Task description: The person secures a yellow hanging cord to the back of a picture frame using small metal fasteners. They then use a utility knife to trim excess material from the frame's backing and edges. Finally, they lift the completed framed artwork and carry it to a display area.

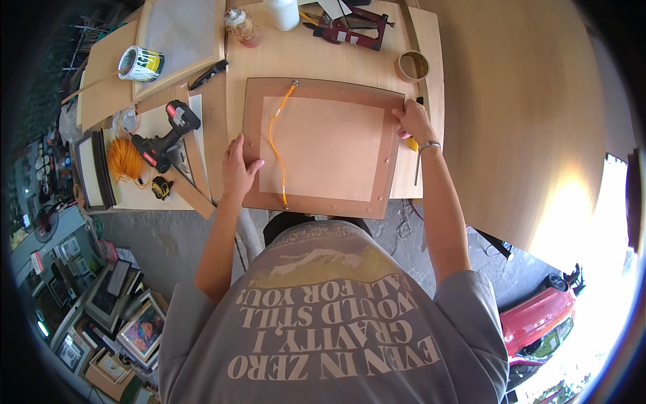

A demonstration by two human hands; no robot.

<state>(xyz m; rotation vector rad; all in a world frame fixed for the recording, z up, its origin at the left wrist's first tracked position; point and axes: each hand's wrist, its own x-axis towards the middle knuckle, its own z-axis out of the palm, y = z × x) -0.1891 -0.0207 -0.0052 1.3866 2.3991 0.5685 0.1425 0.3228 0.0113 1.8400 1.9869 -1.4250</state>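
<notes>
A picture frame (323, 148) lies face down in front of me at the table's near edge, its brown back showing with a paler panel in the middle. An orange cord (272, 138) runs down its left part, fixed by small metal fittings at both ends and slightly slack. My left hand (240, 170) grips the left edge, thumb on the back. At the upper right corner my right hand (414, 123) is closed on the frame's edge. Close beside that hand lies a slim tool with a yellow-and-black handle (412, 143), partly hidden.
On the left are a cordless drill (165, 138), an orange cord coil (125, 161), a tape measure (161, 188) and a paint tub (141, 64). A staple gun (350, 30), white bottle (282, 13) and tape roll (412, 66) stand beyond the frame. A wooden panel (518, 121) is at right.
</notes>
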